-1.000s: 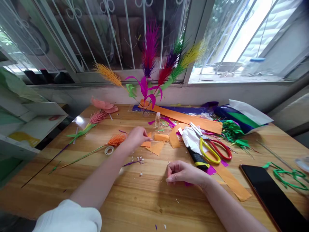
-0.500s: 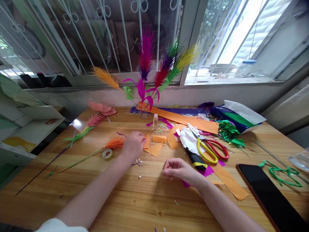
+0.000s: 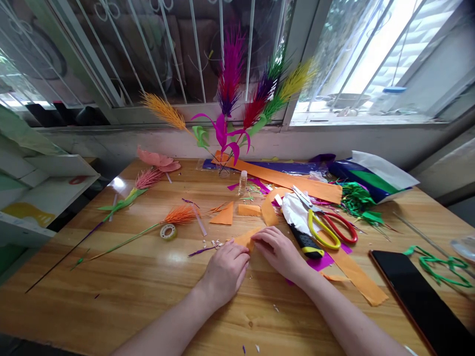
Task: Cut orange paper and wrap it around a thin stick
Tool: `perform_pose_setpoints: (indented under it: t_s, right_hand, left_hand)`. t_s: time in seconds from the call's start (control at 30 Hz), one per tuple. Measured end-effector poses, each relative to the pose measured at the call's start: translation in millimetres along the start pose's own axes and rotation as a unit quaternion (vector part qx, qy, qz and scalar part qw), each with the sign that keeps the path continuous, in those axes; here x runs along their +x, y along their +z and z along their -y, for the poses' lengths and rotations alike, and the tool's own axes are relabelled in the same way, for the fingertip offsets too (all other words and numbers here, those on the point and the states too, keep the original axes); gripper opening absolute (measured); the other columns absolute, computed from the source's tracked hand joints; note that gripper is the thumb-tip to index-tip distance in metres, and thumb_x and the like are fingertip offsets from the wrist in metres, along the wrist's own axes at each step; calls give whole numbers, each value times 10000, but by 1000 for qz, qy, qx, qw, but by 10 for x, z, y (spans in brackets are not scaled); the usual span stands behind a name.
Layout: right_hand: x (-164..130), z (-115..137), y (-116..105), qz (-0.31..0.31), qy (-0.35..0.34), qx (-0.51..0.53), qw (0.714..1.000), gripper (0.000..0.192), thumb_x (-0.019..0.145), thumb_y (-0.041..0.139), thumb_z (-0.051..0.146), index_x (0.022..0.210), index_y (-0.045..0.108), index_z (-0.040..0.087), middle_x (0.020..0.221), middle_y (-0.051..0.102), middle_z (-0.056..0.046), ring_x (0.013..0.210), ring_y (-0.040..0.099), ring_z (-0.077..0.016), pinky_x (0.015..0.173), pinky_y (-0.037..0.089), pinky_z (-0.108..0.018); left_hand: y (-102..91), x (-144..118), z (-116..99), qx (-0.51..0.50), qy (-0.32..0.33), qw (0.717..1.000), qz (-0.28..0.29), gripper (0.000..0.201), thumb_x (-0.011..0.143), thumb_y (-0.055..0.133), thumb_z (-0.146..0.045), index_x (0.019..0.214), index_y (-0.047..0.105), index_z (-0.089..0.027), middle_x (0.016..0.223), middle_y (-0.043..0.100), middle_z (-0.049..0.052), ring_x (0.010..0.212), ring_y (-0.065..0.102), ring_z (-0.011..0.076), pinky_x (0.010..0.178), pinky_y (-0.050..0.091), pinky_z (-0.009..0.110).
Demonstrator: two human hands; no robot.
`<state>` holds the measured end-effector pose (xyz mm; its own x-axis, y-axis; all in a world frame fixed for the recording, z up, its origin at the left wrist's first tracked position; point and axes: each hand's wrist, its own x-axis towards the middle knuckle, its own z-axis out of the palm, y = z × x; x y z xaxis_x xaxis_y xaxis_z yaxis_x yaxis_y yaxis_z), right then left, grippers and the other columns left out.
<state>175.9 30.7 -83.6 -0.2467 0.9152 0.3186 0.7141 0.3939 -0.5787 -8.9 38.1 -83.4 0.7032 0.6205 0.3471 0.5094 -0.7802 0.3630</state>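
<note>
- Both hands meet at the centre of the frame on a small orange paper piece point(image 3: 246, 238), which lies on the wooden table point(image 3: 148, 291).
- The left hand point(image 3: 225, 271) curls its fingertips onto the near edge of that piece; the right hand point(image 3: 279, 249) pinches its right end. Holding it from both sides probably keeps the thin paper flat and steady.
- Most of the piece is covered by the fingers, so I cannot tell its full shape or whether it is folded.
- Just above the hands lie an orange triangle point(image 3: 223, 216) and a smaller orange scrap point(image 3: 249, 209), apart from each other, within easy reach.
- To the right of centre, yellow and red scissors point(image 3: 326, 226) rest on white paper point(image 3: 295, 212), with a black and yellow knife point(image 3: 305, 242) just beside the right hand.
- A tape roll point(image 3: 168, 231) sits left of centre, touching the stem of an orange paper flower point(image 3: 178, 215).
- A long orange strip point(image 3: 289, 179) crosses the upper middle, below a bunch of coloured paper plumes point(image 3: 237, 99).
- The black phone point(image 3: 423, 301) at lower right is cut off by the frame edge; both forearms are cut off at the bottom.
</note>
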Motion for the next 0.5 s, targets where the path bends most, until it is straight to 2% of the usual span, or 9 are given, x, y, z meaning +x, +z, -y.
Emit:
perform_pose_setpoints:
  t_s: [0.1, 0.2, 0.27, 0.33, 0.43, 0.5]
  right_hand:
    - [5, 14, -12, -23, -7, -9, 1000, 128, 816, 456, 192, 848, 580, 206, 795, 606, -38, 788, 516, -174, 695, 444, -305]
    - [-1, -45, -106, -147, 8, -54, 988, 110, 809, 469, 217, 876, 555, 204, 814, 575, -44, 799, 504, -174, 714, 430, -306]
    - [-5, -139, -208, -252, 44, -125, 959, 121, 793, 492, 263, 882, 539, 196, 790, 549, -44, 797, 490, -183, 737, 411, -323]
    - [-5, -260, -307, -305, 90, -208, 925, 236, 757, 526, 351, 921, 522, 182, 771, 535, -49, 799, 475, -207, 762, 386, -354]
    - [5, -429, -387, -278, 151, -282, 906, 396, 686, 562, 453, 952, 515, 164, 796, 538, -70, 809, 466, -241, 754, 371, -378]
    - [14, -499, -386, -245, 172, -296, 907, 314, 684, 565, 423, 883, 548, 180, 792, 547, -70, 798, 468, -245, 726, 370, -369]
  left_hand:
    - [2, 13, 29, -8, -13, 999, -29, 178, 790, 422, -157, 877, 573, -192, 895, 620, 26, 859, 541, 144, 931, 364, 364]
    - [20, 62, 85, 1, -39, 997, -72, 169, 798, 423, -169, 854, 581, -189, 868, 629, 28, 831, 548, 143, 903, 382, 361]
    - [33, 92, 128, 5, -56, 994, -97, 160, 802, 428, -184, 838, 584, -187, 860, 632, 32, 828, 548, 148, 880, 390, 364]
    - [37, 110, 161, 2, -74, 991, -112, 144, 800, 443, -213, 800, 584, -183, 828, 630, 36, 814, 545, 157, 826, 410, 356]
    - [9, 120, 166, -16, -96, 987, -129, 149, 793, 461, -255, 729, 571, -177, 768, 615, 39, 781, 536, 164, 744, 419, 333]
    - [-38, 147, 132, -30, -104, 984, -140, 165, 791, 463, -278, 701, 557, -176, 751, 605, 38, 778, 532, 165, 739, 409, 327]
